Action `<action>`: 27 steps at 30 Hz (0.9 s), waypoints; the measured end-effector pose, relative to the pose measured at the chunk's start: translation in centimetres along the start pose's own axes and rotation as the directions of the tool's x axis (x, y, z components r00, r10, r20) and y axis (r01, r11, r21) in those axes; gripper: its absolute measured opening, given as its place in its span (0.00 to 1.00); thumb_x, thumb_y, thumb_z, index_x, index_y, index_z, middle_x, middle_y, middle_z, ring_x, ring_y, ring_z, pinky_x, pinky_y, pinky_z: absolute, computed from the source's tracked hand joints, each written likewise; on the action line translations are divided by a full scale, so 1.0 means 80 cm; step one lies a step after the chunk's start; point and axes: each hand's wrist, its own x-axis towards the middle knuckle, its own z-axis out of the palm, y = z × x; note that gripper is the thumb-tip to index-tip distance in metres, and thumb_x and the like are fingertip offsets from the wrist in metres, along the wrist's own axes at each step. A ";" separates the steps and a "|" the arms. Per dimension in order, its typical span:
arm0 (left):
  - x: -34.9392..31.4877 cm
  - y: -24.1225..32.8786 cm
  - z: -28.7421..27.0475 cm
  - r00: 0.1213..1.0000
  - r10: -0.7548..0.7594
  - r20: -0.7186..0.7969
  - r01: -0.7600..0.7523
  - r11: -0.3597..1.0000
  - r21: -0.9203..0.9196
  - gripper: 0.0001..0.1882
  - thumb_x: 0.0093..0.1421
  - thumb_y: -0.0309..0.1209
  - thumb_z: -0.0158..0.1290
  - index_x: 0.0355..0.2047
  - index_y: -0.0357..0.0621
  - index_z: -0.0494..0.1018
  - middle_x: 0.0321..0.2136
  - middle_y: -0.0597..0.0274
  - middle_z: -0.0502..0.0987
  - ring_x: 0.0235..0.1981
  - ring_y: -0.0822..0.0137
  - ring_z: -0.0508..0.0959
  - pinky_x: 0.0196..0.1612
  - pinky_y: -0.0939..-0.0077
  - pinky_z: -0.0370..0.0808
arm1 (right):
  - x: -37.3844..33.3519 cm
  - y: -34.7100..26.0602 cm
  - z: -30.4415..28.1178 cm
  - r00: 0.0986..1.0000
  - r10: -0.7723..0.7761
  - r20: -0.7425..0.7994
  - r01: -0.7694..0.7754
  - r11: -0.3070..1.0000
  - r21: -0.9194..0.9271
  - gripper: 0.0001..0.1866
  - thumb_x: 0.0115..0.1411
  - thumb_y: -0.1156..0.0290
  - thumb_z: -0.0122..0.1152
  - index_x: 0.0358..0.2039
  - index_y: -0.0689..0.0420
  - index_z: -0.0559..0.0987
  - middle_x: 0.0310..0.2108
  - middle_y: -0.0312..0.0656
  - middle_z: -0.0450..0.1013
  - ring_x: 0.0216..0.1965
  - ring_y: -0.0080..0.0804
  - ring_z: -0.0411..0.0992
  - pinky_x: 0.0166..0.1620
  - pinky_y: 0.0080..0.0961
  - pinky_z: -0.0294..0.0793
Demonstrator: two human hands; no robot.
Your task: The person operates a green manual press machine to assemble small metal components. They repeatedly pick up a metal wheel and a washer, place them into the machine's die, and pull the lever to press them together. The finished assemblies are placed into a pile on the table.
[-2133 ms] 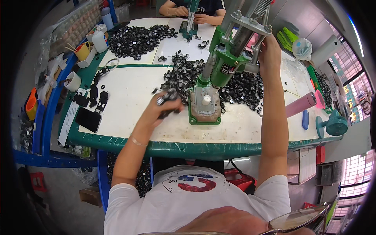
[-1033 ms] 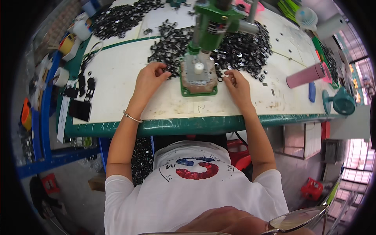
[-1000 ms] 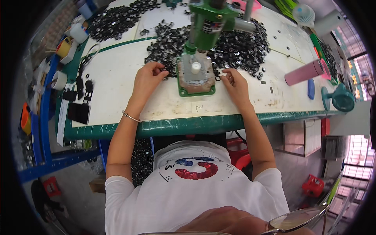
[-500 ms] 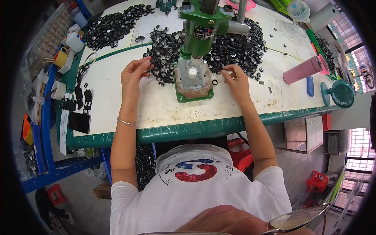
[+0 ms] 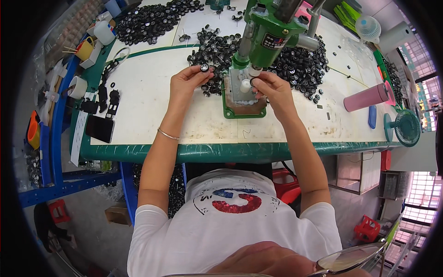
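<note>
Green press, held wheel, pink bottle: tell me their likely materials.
Green press: probably painted metal; glossy highlights.
Held wheel: dark outside, rubber or plastic; shiny silvery centre, perhaps plated plastic.
Pink bottle: smooth satin sheen suggests coated metal, possibly plastic.

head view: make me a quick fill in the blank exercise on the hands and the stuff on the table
The black wheel is pinched in the person's ____ hand.
The right hand holds a black ring beside the ____ peg on the green press.
The tumbler to the right of the press is ____.
The teal desk fan is at the ____ side of the table.

Missing words: left; white; pink; right
</note>
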 end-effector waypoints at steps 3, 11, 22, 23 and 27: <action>-0.002 0.003 -0.001 0.999 0.017 -0.042 -0.012 0.994 0.109 0.08 0.57 0.24 0.57 0.38 0.36 0.78 0.33 0.59 0.81 0.31 0.73 0.80 0.32 0.85 0.74 | 0.006 0.010 0.005 0.999 -0.050 0.006 0.051 0.995 -0.087 0.14 0.59 0.70 0.61 0.43 0.64 0.78 0.32 0.36 0.74 0.29 0.20 0.70 0.34 0.20 0.72; 0.001 0.007 -0.001 0.982 0.164 -0.099 -0.146 0.975 0.165 0.07 0.56 0.26 0.58 0.35 0.38 0.80 0.26 0.68 0.79 0.24 0.79 0.74 0.26 0.87 0.67 | 0.012 0.024 0.008 0.903 -0.418 0.098 0.392 0.709 -0.586 0.13 0.57 0.65 0.62 0.40 0.56 0.81 0.33 0.39 0.68 0.26 0.25 0.65 0.31 0.22 0.68; -0.025 0.014 0.055 0.945 0.182 0.273 -0.258 0.926 0.277 0.07 0.52 0.21 0.59 0.34 0.35 0.80 0.28 0.69 0.76 0.28 0.81 0.71 0.30 0.88 0.67 | 0.000 0.016 -0.024 0.935 -0.353 0.031 0.332 0.840 -0.429 0.23 0.56 0.72 0.62 0.52 0.61 0.72 0.36 0.35 0.67 0.29 0.17 0.65 0.33 0.14 0.67; -0.027 0.015 0.064 0.943 0.164 0.289 -0.249 0.925 0.287 0.07 0.52 0.21 0.59 0.33 0.35 0.80 0.28 0.69 0.76 0.28 0.81 0.71 0.31 0.88 0.67 | 0.005 0.016 -0.032 0.941 -0.337 -0.009 0.314 0.886 -0.340 0.21 0.57 0.72 0.61 0.52 0.61 0.73 0.36 0.34 0.67 0.31 0.16 0.66 0.33 0.14 0.68; -0.021 0.014 0.089 0.921 0.235 0.310 -0.302 0.935 0.187 0.08 0.52 0.22 0.60 0.33 0.35 0.80 0.29 0.68 0.77 0.29 0.79 0.72 0.33 0.85 0.68 | 0.015 -0.035 -0.063 0.946 -0.281 -0.165 0.214 0.918 -0.334 0.16 0.60 0.70 0.58 0.48 0.60 0.76 0.32 0.33 0.72 0.27 0.15 0.68 0.30 0.14 0.67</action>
